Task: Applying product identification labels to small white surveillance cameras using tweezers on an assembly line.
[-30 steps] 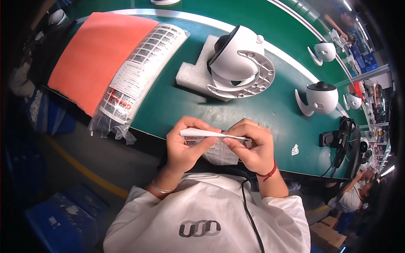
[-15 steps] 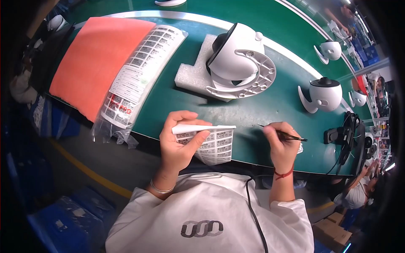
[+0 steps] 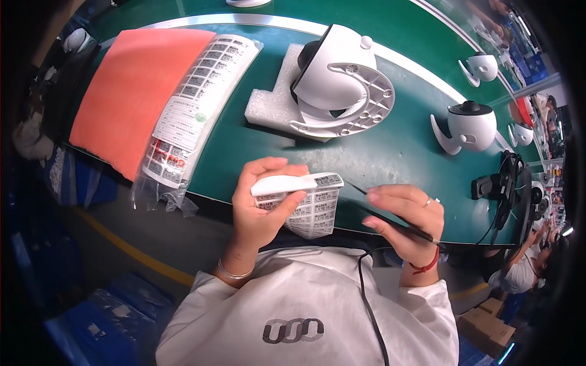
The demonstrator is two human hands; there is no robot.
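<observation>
My left hand (image 3: 264,198) pinches a folded sheet of printed labels (image 3: 315,210) between thumb and fingers, over the near edge of the bench. One label lies on the sheet's folded top edge. To the right, my right hand (image 3: 408,221) holds black tweezers (image 3: 400,224); their tips point at the label end of the fold, a short gap away. Beyond both hands, a white round-bodied device (image 3: 342,67) with a curved ribbed base lies tilted on a white foam block (image 3: 267,107).
An orange foam sheet (image 3: 134,91) and a bagged stack of label sheets (image 3: 195,104) lie at the left. More white devices (image 3: 470,128) stand to the right, near a black clamp-like fixture with cables (image 3: 497,186). Cardboard boxes (image 3: 485,326) sit low at the right. Another person (image 3: 519,274) is beyond them.
My right hand has turned, its fingers opening wider along the tweezers, whose tips moved left to the sheet. The fold has tilted, showing the label on top. The view has shifted slightly.
</observation>
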